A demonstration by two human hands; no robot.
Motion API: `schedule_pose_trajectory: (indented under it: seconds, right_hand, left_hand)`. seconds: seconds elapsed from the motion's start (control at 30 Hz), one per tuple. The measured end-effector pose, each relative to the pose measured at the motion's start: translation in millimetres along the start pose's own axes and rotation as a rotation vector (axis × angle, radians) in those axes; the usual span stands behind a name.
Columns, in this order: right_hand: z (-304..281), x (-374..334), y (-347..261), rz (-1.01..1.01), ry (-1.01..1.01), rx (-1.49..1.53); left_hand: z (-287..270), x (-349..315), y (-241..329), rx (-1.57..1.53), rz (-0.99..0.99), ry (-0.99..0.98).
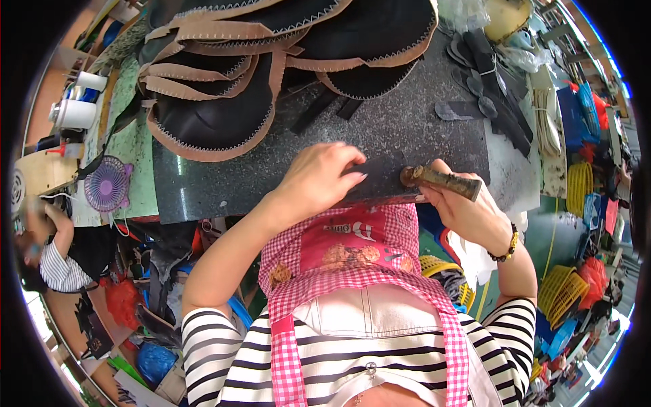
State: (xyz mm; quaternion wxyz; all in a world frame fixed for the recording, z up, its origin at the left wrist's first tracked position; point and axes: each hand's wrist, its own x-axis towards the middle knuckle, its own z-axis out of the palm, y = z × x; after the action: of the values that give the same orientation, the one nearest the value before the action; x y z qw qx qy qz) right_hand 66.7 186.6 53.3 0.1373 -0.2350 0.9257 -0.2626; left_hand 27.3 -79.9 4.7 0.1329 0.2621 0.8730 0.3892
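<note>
My left hand (317, 178) bends over the near part of the dark work slab (420, 139). Its thumb and curled forefinger are at the end of a black strip (378, 175), which lies flat and is hard to tell from the slab. My right hand (464, 211) is closed around a short hammer (449, 182) with a worn, brownish handle. The hammer's rounded brown head (409, 176) is at the strip's right end; whether it touches cannot be told. Beyond my left hand lie black leather pieces (210, 122) with tan edging and pale zigzag stitching.
Two short black strips (319, 112) lie near the stitched pieces. A bundle of dark straps (491, 88) is at the far right, with a grey strip (461, 110) beside it. A purple fan (108, 183) stands left. Another person (61, 251) sits beyond it. Yellow baskets (564, 295) stand right.
</note>
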Motion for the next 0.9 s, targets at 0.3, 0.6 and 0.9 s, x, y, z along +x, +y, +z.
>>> schedule_pose_trajectory:
  seconds: [0.3,0.6,0.9]
  right_hand:
    - [13,-10,-9,0.139,0.054,0.027]
    - [-19,9,-5,0.031,0.262,0.058]
    - [-3,16,7,-0.052,0.1,-0.105]
  left_hand:
    - [40,21,6,0.067,0.258,0.197]
    - [40,10,6,0.465,0.464,0.151]
    - [38,9,3,0.375,0.418,0.181]
